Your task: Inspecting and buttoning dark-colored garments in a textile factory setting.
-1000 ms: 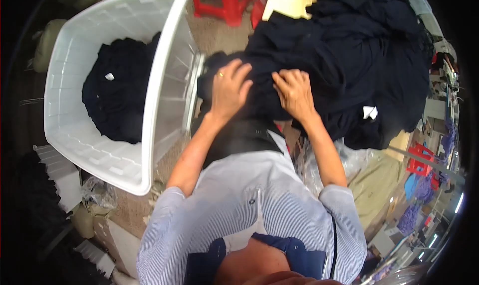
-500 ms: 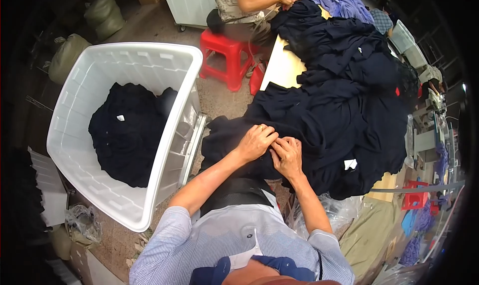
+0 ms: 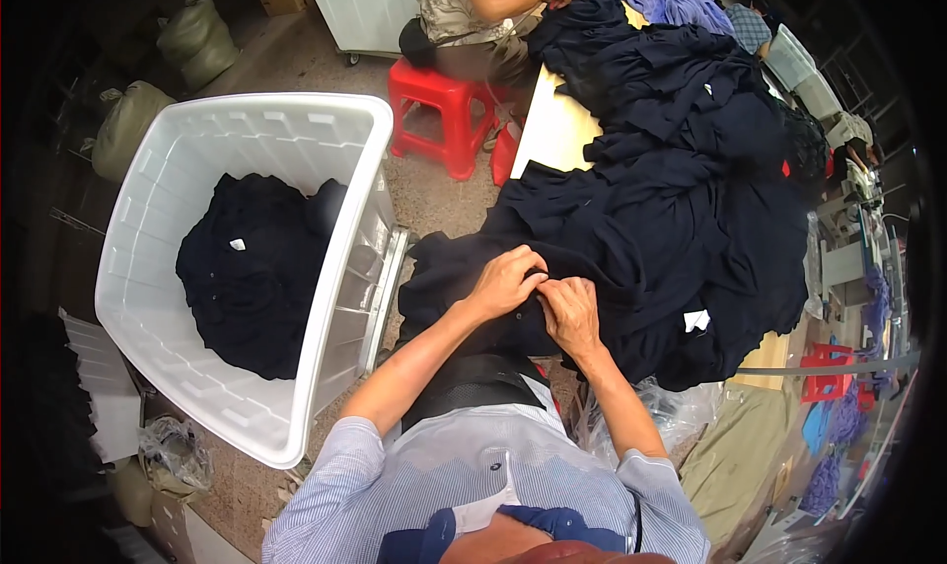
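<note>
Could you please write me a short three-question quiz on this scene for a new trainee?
1. True or false: both hands pinch the dark garment on the table.
2. What lies inside the white plastic bin?
3. The red stool stands: A) inside the bin, B) beside the table by a seated co-worker, C) on the table.

Key:
1. True: left hand and right hand meet on the fabric.
2. Dark garments with a small white tag.
3. B

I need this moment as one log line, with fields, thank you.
left hand: pinching dark garment | right hand: pinching same spot | white bin: at person's left, holds dark clothes
</note>
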Demonstrator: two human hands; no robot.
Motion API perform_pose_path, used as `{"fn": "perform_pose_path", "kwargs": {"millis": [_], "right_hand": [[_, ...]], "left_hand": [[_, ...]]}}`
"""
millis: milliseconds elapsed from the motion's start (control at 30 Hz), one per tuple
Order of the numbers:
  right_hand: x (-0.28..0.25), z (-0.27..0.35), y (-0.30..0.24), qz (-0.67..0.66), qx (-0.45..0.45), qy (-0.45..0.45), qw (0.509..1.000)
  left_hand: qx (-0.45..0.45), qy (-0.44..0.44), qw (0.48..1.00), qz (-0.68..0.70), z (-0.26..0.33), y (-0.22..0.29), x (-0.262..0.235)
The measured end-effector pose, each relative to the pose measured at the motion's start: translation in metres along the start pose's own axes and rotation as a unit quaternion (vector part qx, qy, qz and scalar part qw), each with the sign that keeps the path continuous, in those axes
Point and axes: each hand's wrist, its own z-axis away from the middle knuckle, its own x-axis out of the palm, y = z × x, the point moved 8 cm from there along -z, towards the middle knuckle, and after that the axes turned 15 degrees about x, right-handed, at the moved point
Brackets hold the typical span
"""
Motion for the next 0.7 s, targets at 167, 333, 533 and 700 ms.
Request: {"fn": "perform_pose_path", "kwargs": {"millis": [167, 333, 533, 700], "right_hand": [[-0.002, 0.0, 0.005, -0.058, 0.004, 0.016, 0.998], [-0.005, -0.007, 0.0, -0.035, 0.013, -0.05, 0.998], [0.008, -0.005, 0.0, 0.025, 0.019, -0.067, 0.997], [0.012, -0.005, 0.001, 0.059, 0.003, -0.033, 0.998]], "left_hand": [[0.016, 0.012, 1.0, 0.015, -0.002, 0.001, 0.0], [0.06, 0.043, 0.996, -0.039, -0.001, 0.007, -0.007], [0.05, 0.03, 0.997, -0.058, 0.0, -0.003, -0.001], [0.034, 0.016, 0.999, -0.028, 0.004, -0.011, 0.004]]}}
